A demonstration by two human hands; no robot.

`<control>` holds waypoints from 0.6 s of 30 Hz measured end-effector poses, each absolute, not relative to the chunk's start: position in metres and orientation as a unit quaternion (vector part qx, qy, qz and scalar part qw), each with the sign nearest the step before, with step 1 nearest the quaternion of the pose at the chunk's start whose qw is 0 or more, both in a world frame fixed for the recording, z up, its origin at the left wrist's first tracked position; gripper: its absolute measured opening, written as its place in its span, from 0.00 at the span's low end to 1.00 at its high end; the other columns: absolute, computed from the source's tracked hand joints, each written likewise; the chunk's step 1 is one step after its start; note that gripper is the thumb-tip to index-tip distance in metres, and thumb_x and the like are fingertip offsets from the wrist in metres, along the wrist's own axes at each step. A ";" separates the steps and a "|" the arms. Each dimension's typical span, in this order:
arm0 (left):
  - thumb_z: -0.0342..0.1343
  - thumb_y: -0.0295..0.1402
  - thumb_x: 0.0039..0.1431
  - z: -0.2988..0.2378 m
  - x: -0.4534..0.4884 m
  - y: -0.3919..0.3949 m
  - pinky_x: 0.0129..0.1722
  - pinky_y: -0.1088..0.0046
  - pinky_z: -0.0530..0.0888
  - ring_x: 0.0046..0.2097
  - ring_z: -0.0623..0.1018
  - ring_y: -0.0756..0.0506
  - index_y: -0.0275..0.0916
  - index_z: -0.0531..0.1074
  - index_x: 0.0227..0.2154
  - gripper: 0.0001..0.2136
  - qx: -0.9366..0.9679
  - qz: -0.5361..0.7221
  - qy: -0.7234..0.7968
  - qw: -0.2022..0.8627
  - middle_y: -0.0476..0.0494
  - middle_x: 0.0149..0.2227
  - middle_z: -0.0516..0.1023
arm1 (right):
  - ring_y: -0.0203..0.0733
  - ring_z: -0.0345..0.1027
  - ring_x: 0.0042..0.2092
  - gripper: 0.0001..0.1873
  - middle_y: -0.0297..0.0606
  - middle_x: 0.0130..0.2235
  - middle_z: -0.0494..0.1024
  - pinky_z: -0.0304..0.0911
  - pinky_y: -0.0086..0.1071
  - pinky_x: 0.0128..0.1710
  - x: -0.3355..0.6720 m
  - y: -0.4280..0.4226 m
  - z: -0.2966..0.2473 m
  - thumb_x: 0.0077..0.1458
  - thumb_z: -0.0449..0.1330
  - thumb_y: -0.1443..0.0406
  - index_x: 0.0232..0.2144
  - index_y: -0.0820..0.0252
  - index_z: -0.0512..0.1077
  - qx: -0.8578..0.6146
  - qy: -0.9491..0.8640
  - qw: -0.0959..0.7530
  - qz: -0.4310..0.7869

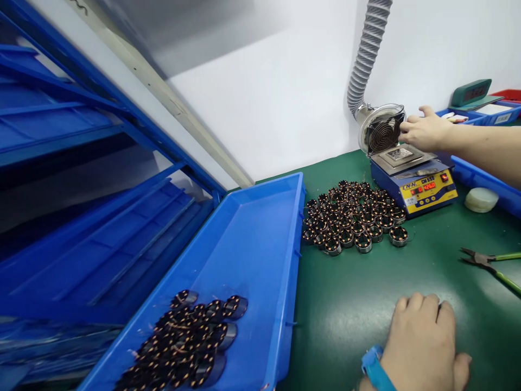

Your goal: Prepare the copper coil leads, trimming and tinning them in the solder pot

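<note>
My right hand [427, 130] reaches in from the right, fingers bent, its fingertips at the edge of a round fan with a spiral guard [382, 133]. The fan stands tilted over a solder pot [423, 190] with a metal top plate and a red display. My left hand [423, 342], with a blue wristband [376, 369], rests back-up on the green table with fingers curled under; its palm is hidden. Many wound stator coils [354, 212] stand grouped left of the pot. More stators [187, 342] lie in the near end of a blue tray [260, 228].
Green-handled cutters [488, 263] lie on the green mat [345, 315] at right. Near the solder pot sit a pale round block [481, 200] and blue bins [502, 117]. A grey hose [368, 51] runs up from the fan. Blue shelving [101, 233] fills the left.
</note>
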State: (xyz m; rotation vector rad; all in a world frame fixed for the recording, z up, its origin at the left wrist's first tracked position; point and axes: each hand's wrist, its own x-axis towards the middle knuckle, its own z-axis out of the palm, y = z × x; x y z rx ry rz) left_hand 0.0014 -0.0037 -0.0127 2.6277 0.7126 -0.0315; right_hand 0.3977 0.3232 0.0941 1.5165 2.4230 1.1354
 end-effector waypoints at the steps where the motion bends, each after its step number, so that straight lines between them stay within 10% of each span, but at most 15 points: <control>1: 0.71 0.46 0.67 -0.013 0.001 -0.004 0.58 0.50 0.84 0.55 0.81 0.33 0.35 0.75 0.59 0.26 0.945 -0.006 0.254 0.207 0.34 0.58 0.84 | 0.59 0.74 0.67 0.21 0.47 0.65 0.80 0.68 0.63 0.73 0.398 0.323 0.094 0.76 0.71 0.53 0.61 0.60 0.80 0.493 0.787 0.034 0.370; 18: 0.70 0.46 0.68 -0.005 0.001 -0.002 0.64 0.48 0.82 0.60 0.81 0.30 0.34 0.75 0.64 0.29 0.939 -0.041 0.259 0.221 0.30 0.65 0.83 | 0.63 0.70 0.69 0.12 0.48 0.60 0.82 0.49 0.76 0.78 0.393 0.309 0.113 0.78 0.62 0.60 0.53 0.58 0.84 0.548 0.792 -0.033 0.267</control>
